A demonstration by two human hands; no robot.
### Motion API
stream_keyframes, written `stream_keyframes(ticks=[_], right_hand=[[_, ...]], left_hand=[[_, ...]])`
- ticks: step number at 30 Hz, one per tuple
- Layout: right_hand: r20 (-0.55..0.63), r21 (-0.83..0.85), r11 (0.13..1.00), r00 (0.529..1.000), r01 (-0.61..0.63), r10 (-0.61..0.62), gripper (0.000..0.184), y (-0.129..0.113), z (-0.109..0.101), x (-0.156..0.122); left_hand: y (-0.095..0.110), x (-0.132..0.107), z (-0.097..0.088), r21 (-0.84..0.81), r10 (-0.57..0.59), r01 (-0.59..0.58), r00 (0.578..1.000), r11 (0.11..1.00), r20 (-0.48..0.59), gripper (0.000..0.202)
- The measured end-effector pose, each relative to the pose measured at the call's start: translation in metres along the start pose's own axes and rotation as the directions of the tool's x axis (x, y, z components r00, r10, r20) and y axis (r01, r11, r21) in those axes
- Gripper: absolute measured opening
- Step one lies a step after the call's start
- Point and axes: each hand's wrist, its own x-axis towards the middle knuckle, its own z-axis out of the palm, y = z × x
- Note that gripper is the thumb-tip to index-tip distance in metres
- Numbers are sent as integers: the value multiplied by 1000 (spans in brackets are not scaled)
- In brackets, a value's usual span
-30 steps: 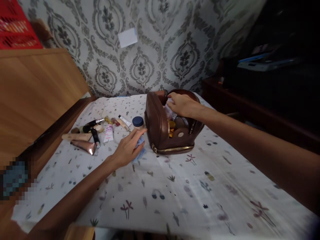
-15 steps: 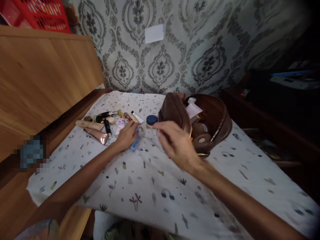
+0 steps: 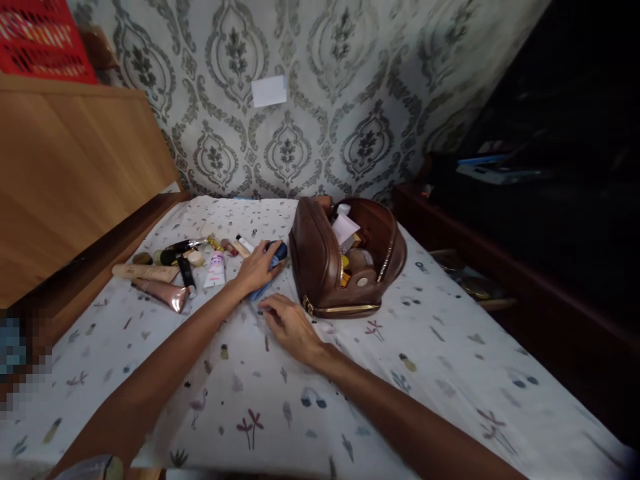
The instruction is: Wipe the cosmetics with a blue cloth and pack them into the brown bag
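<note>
My left hand [image 3: 256, 268] lies over a blue cloth-like piece [image 3: 263, 289], its fingers bent round it. A jar with a dark blue lid [image 3: 281, 251] is right at those fingertips, partly covered by them. My right hand [image 3: 293, 330] is low over the bedsheet, close to the near end of the blue piece. Its fingers are curled together, and whether anything small is between them is hidden. To the right stands a brown zip bag [image 3: 316, 257], unzipped, holding a pale pink packet [image 3: 345, 228] and several other small items.
Left of my left hand lie a pink and white tube [image 3: 215, 269], a black tube [image 3: 187, 276], a beige tube [image 3: 145, 272], a rose-gold tube [image 3: 161, 294] and a brush [image 3: 187, 245]. A wooden cabinet [image 3: 85, 153] borders the left side, a patterned wall the back.
My right hand has moved from beside the jar down and left, toward the blue piece. My left hand's fingers now reach the jar's lid. The camera view has turned right.
</note>
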Motion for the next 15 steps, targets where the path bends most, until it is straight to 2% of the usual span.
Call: stream_keyframes(ticks=[6, 15], right_hand=[[6, -26, 1000, 1000, 15, -15, 23, 0, 0, -1], [4, 15, 1000, 1000, 23, -23, 22, 3, 1, -1]], left_hand=[[1, 1, 2, -32, -69, 68, 997, 997, -30, 53], [14, 8, 10, -116, -175, 165, 982, 979, -75, 43]])
